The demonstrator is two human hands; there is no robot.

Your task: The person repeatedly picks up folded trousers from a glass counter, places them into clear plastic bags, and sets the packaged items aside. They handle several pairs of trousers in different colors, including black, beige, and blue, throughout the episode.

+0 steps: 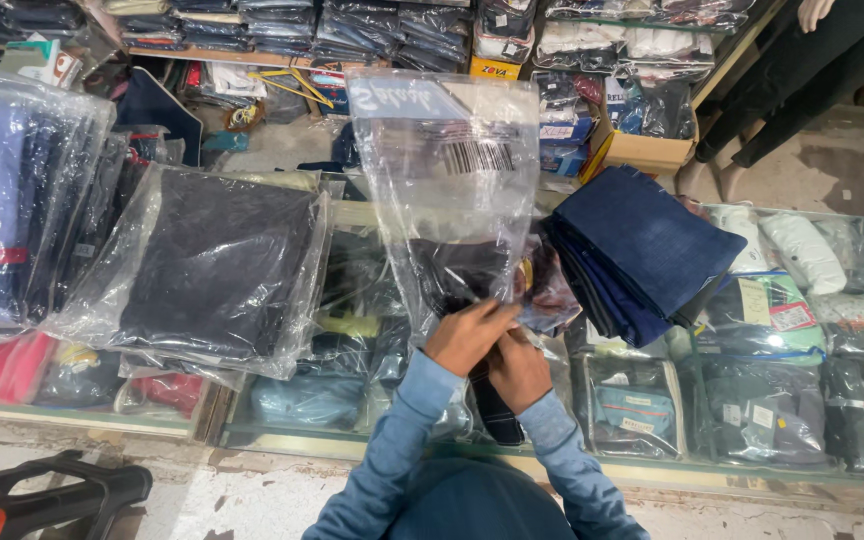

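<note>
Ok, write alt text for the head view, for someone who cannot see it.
Seen from above, a person's left hand and right hand work a dark folded garment into a clear plastic bag over a glass counter. A bagged dark garment lies to the left, a stack of folded blue jeans to the right.

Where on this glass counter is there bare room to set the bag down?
Bare glass shows between the bagged dark garment and the clear bag the left hand and right hand hold. Another patch lies right of the denim stack. The counter's left end is crowded.
</note>
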